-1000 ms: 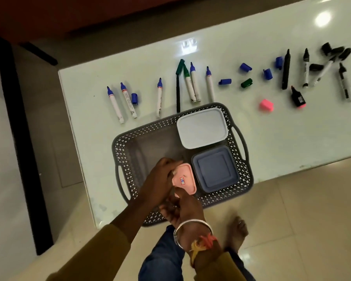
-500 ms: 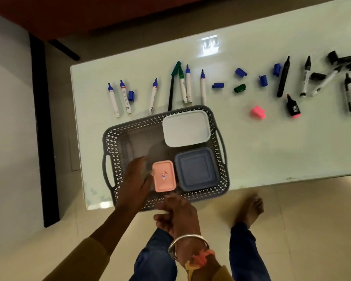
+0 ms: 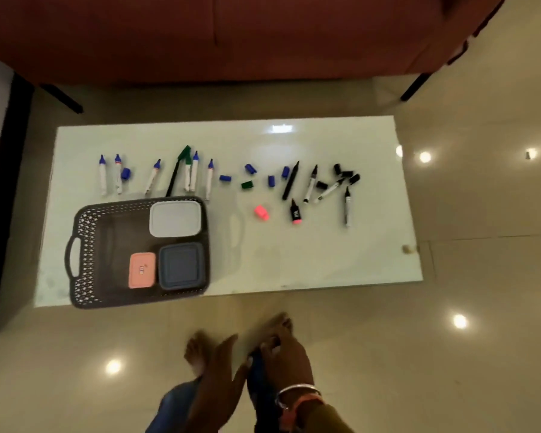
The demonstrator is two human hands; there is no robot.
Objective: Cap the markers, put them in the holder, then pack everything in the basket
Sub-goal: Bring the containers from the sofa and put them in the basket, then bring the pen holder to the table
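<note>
Left hand: we see our left hand [image 3: 219, 367] low in the view, off the table and over the floor, fingers straight and together, holding nothing.
Right hand: our right hand [image 3: 286, 354] lies just beside the left, over a blue trouser leg [image 3: 260, 379]. The fingers look bent, but the blur keeps us from telling whether they grasp anything.
Wrist: a metal bangle [image 3: 297, 390] sits on the right wrist.
Basket: the grey basket [image 3: 85, 245] stands on the left part of the table [image 3: 325, 260], at the near edge.
In the basket: a white box [image 3: 175, 218] at the far right corner, a blue-grey box [image 3: 181, 265] in front of it, and a pink box [image 3: 142, 270] just to the left of that one.
Markers: all lie uncapped on the table in a loose row behind and to the right of the basket. We count blue-tipped markers [image 3: 103, 178] at the left, a green marker [image 3: 187, 175] among them, and black markers [image 3: 310, 184] at the right.
Caps: blue caps [image 3: 125, 173], a green cap [image 3: 246, 185] and black caps [image 3: 320, 185] lie loose among the markers.
Highlighter: a short black highlighter [image 3: 295, 212] lies nearer to us, with its pink cap [image 3: 261, 212] well apart to its left.
Background: a red sofa [image 3: 231, 35] stands beyond the table.
</note>
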